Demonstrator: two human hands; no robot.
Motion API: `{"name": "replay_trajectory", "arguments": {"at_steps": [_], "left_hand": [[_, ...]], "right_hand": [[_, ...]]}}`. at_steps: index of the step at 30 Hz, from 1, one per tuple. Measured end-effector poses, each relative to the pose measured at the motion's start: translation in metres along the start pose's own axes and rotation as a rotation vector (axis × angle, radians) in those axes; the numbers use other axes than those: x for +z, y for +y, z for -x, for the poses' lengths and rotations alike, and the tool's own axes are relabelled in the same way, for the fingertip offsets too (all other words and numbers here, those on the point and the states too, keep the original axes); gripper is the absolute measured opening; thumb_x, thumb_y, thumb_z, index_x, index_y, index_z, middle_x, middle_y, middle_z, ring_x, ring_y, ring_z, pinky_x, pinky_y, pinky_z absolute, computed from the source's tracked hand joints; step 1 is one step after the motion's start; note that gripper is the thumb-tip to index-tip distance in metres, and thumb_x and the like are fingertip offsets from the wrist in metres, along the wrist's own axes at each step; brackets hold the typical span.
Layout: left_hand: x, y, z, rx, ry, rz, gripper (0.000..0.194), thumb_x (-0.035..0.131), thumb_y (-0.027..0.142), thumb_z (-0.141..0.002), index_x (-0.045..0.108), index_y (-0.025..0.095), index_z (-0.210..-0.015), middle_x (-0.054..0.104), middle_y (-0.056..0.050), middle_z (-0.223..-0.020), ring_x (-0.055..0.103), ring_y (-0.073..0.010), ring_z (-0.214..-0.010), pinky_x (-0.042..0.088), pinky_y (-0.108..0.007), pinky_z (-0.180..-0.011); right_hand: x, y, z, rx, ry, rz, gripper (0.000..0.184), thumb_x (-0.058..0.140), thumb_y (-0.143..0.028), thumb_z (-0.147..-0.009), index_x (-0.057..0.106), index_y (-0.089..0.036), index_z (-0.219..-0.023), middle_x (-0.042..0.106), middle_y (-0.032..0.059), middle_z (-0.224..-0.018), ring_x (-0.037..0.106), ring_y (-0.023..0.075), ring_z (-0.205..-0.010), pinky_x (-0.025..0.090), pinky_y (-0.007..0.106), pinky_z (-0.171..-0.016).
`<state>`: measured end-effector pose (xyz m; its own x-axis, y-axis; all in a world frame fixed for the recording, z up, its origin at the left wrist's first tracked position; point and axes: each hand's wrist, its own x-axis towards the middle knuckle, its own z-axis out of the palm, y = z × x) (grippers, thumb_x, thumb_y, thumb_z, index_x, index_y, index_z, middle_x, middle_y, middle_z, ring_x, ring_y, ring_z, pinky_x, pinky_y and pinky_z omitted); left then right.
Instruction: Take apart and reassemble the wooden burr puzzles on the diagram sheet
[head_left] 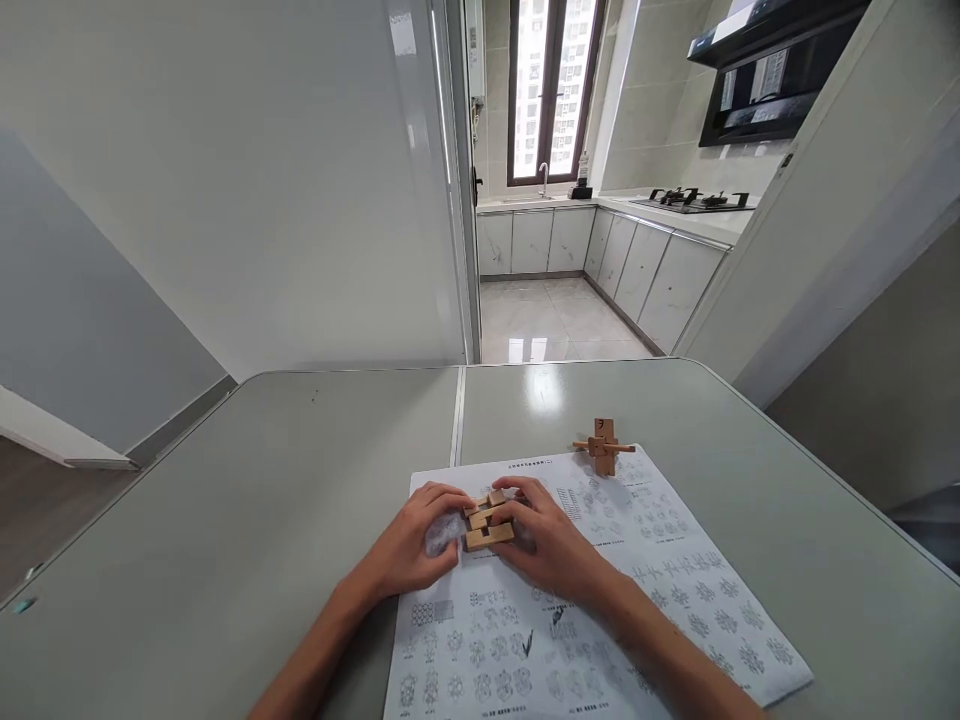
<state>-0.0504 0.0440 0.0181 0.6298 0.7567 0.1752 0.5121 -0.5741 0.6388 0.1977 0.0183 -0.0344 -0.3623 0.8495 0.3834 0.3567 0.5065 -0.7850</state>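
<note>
Both my hands meet over a cluster of small wooden puzzle blocks [487, 522] lying on a printed instruction sheet [652, 580]. My left hand [416, 545] curls its fingers against the left side of the blocks. My right hand [547, 540] grips them from the right, with the fingers bent over the top. An assembled wooden cross-shaped puzzle [604, 446] stands upright at the far edge of the sheet, beyond my right hand.
The sheet lies on a grey-green table [262, 520] with a seam down its middle. Beyond the table a doorway opens onto a kitchen with cabinets [637, 270], a window and a hob. A white wall stands at left.
</note>
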Motion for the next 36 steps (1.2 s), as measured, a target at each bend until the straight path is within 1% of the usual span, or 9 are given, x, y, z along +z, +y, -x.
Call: {"name": "replay_trajectory", "arguments": {"at_steps": [5, 10, 14, 18, 22, 25, 29, 32, 36], "left_hand": [[0.005, -0.005, 0.0, -0.03, 0.056, -0.061, 0.034, 0.059, 0.022, -0.094, 0.067, 0.028, -0.126, 0.069, -0.008, -0.123, 0.062, -0.0276, -0.117, 0.052, -0.044, -0.104], [0.012, -0.01, -0.001, -0.032, 0.064, -0.127, 0.032, 0.062, 0.029, -0.097, 0.067, 0.031, -0.129, 0.068, -0.008, -0.121, 0.061, -0.0269, -0.114, 0.051, -0.043, -0.101], [0.014, -0.012, -0.001, -0.06, 0.091, -0.133, 0.019, 0.06, 0.029, -0.099, 0.067, 0.027, -0.116, 0.069, -0.007, -0.115, 0.063, -0.0254, -0.107, 0.052, -0.04, -0.095], [0.016, -0.015, 0.001, -0.101, 0.15, -0.113, 0.017, 0.055, 0.032, -0.101, 0.066, 0.025, -0.112, 0.068, -0.008, -0.112, 0.065, -0.0246, -0.101, 0.055, -0.039, -0.09], [0.021, -0.016, 0.003, -0.137, 0.235, -0.049, 0.02, 0.051, 0.035, -0.104, 0.064, 0.025, -0.114, 0.065, -0.007, -0.11, 0.065, -0.0223, -0.097, 0.056, -0.037, -0.087], [0.025, -0.013, 0.003, -0.152, 0.332, -0.002, 0.02, 0.051, 0.036, -0.105, 0.063, 0.025, -0.115, 0.064, -0.006, -0.105, 0.064, -0.0213, -0.094, 0.055, -0.036, -0.086], [0.029, -0.006, 0.002, -0.16, 0.425, 0.051, 0.018, 0.057, 0.037, -0.102, 0.063, 0.025, -0.114, 0.065, -0.004, -0.101, 0.064, -0.0207, -0.093, 0.056, -0.037, -0.088], [0.035, -0.003, 0.004, -0.143, 0.435, 0.09, 0.02, 0.061, 0.035, -0.101, 0.059, 0.025, -0.118, 0.066, -0.003, -0.102, 0.066, -0.0196, -0.094, 0.055, -0.036, -0.09], [0.044, -0.001, 0.009, -0.068, 0.361, 0.113, 0.026, 0.063, 0.03, -0.1, 0.054, 0.027, -0.125, 0.067, -0.002, -0.106, 0.067, -0.0186, -0.1, 0.054, -0.034, -0.093]], "right_hand": [[-0.008, 0.001, -0.007, 0.09, 0.087, -0.237, 0.014, 0.075, -0.033, -0.091, 0.072, -0.027, -0.103, 0.064, 0.009, -0.129, 0.062, 0.0282, -0.121, 0.049, 0.047, -0.107], [-0.014, 0.001, -0.012, 0.361, 0.205, -0.63, 0.032, 0.076, -0.052, -0.09, 0.073, -0.023, -0.104, 0.074, 0.0058, -0.099, 0.066, 0.0215, -0.087, 0.053, 0.036, -0.083], [-0.014, 0.004, -0.012, 0.449, 0.253, -0.866, 0.043, 0.074, -0.056, -0.091, 0.071, -0.021, -0.115, 0.073, 0.0047, -0.092, 0.06, 0.0151, -0.07, 0.049, 0.03, -0.071], [-0.014, 0.003, -0.013, 0.48, 0.19, -1.02, 0.049, 0.073, -0.062, -0.09, 0.072, -0.018, -0.11, 0.072, 0.006, -0.092, 0.061, 0.0146, -0.067, 0.048, 0.029, -0.064], [-0.015, -0.005, -0.014, 0.481, 0.163, -1.13, 0.045, 0.076, -0.06, -0.088, 0.068, -0.019, -0.106, 0.073, 0.0066, -0.092, 0.061, 0.015, -0.066, 0.048, 0.029, -0.063], [-0.013, -0.006, -0.012, 0.507, 0.133, -1.172, 0.048, 0.077, -0.057, -0.089, 0.065, -0.021, -0.119, 0.074, 0.0059, -0.092, 0.064, 0.0164, -0.068, 0.049, 0.03, -0.065], [-0.007, 0.0, -0.007, 0.491, 0.015, -1.195, 0.065, 0.072, -0.056, -0.094, 0.049, -0.023, -0.145, 0.075, 0.0061, -0.091, 0.068, 0.0179, -0.068, 0.049, 0.031, -0.068], [-0.003, 0.001, -0.005, 0.444, -0.113, -1.138, 0.067, 0.069, -0.055, -0.097, 0.044, -0.022, -0.149, 0.077, 0.0073, -0.091, 0.07, 0.0188, -0.07, 0.047, 0.031, -0.067], [-0.002, -0.007, -0.005, 0.404, -0.223, -1.063, 0.055, 0.068, -0.057, -0.097, 0.053, -0.021, -0.136, 0.077, 0.0069, -0.09, 0.072, 0.0196, -0.072, 0.047, 0.032, -0.067]]}}
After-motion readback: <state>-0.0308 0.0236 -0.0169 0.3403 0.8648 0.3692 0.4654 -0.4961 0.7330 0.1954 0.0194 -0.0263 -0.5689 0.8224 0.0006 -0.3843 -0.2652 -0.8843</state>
